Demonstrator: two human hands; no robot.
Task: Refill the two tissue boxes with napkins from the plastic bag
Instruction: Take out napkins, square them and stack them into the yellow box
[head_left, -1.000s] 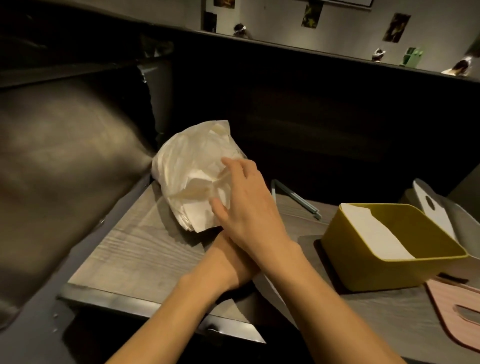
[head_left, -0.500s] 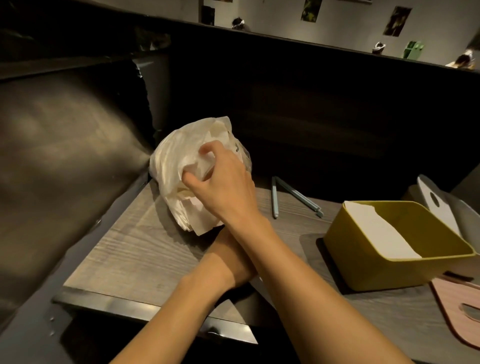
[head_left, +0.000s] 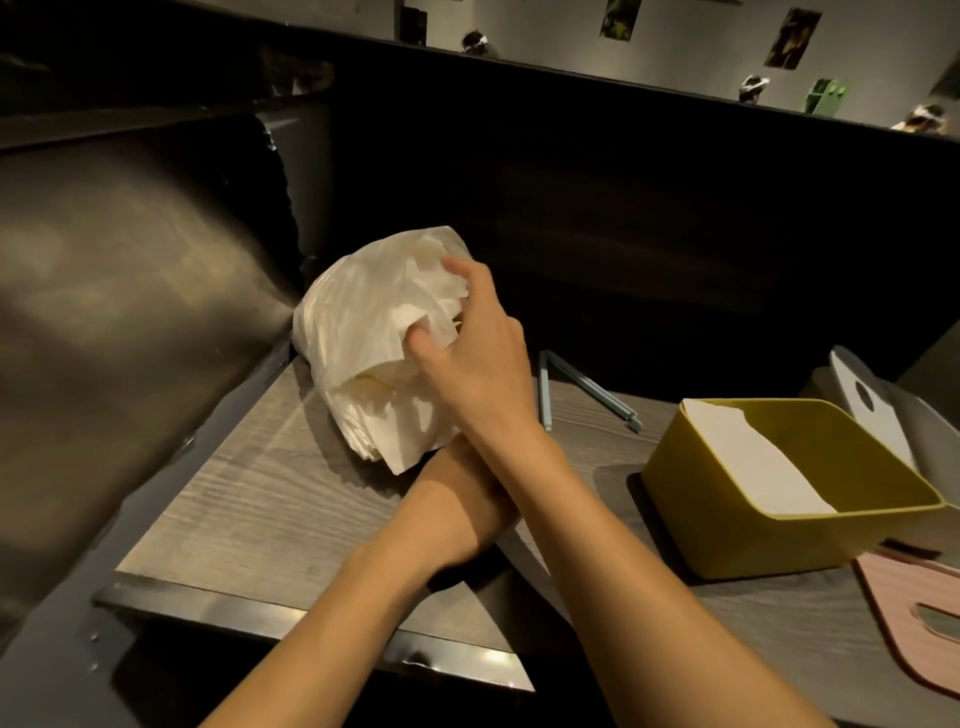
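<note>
A crumpled clear plastic bag of white napkins (head_left: 363, 332) lies at the back left of the wooden table (head_left: 249, 499). My right hand (head_left: 467, 353) is on the bag's right side, thumb and fingers curled into the napkins at its mouth. My left hand (head_left: 457, 488) lies under my right forearm at the bag's lower end; its fingers are hidden. An open yellow tissue box (head_left: 691, 525) stands to the right with a stack of white napkins (head_left: 753, 457) inside. Behind it sits a grey box (head_left: 935, 447) with a white lid (head_left: 867, 410) leaning on it.
Two thin blue sticks (head_left: 587, 384) lie on the table between the bag and the yellow box. A pink lid (head_left: 909, 608) lies flat at the near right. A dark padded seat back (head_left: 130, 291) rises on the left, a dark partition behind.
My right hand went from the bag's front up onto its top, then shifted to the right side, with fingers now dug into the napkins. My left hand stayed put.
</note>
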